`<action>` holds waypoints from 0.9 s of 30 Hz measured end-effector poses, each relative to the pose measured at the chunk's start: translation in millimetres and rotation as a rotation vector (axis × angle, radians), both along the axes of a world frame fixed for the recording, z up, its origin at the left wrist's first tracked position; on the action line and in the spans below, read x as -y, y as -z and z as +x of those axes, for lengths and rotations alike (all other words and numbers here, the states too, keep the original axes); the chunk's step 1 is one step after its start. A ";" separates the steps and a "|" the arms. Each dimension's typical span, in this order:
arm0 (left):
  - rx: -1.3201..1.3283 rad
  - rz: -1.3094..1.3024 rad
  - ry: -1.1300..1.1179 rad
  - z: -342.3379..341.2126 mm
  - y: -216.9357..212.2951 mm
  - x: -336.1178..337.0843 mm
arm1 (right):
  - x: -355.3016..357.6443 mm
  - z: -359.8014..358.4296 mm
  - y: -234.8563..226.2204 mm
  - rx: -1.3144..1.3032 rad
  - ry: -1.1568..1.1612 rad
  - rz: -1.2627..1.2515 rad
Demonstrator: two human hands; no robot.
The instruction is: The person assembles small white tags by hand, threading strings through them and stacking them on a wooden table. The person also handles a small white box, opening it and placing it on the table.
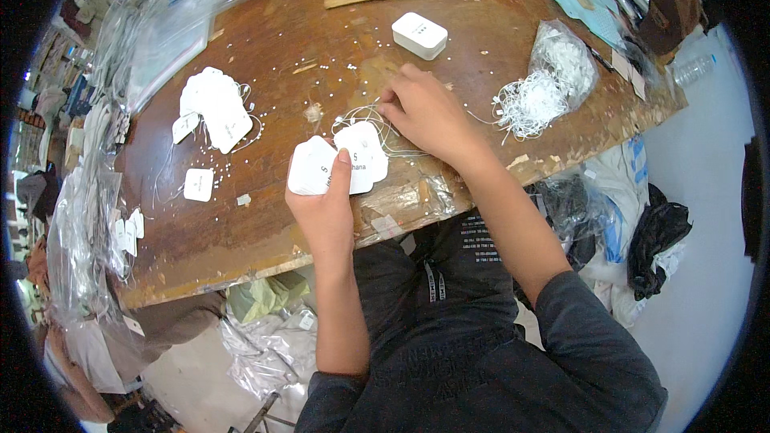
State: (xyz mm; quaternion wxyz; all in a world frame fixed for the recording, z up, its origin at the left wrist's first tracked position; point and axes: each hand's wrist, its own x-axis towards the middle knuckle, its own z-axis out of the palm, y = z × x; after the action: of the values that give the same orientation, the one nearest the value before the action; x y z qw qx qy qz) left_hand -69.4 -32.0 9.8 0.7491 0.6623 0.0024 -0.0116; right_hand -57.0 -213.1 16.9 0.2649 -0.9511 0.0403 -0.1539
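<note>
Tags point(337, 164) sit fanned in the left hand point(322, 212), thumb pinching them against its fingers. Right hand point(429, 112) rests on the tabletop point(265, 56), fingers pressed together on thin strings point(365, 112).

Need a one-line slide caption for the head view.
Left hand holds white paper tags over a worn wooden table; right hand pinches thin white string beside them.

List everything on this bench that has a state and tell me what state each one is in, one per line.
left hand: shut, pinching the two white tags under the thumb
white tags: held, fanned side by side
right hand: fingers curled at a thin string by the tags
pile of white tags: loose, lying flat
bag of white strings: open, strings spilling out
small white box: closed, flat on the wooden table
</note>
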 end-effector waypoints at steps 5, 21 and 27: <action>0.065 0.027 -0.013 -1.7 1.7 9.9 | -2.0 4.9 4.2 -0.051 -0.022 -0.088; 0.122 0.049 -0.057 1.7 4.6 18.8 | -19.5 -34.6 -3.8 0.186 -0.127 0.173; 0.174 0.153 -0.140 -1.8 0.1 12.0 | -26.5 -56.2 2.1 0.210 -0.158 0.134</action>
State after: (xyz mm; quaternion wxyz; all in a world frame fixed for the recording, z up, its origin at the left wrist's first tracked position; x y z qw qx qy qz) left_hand -71.2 -43.9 9.8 0.6929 0.7141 -0.0154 0.0984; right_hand -113.1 -186.6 14.7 0.3419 -0.9101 -0.0525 -0.2282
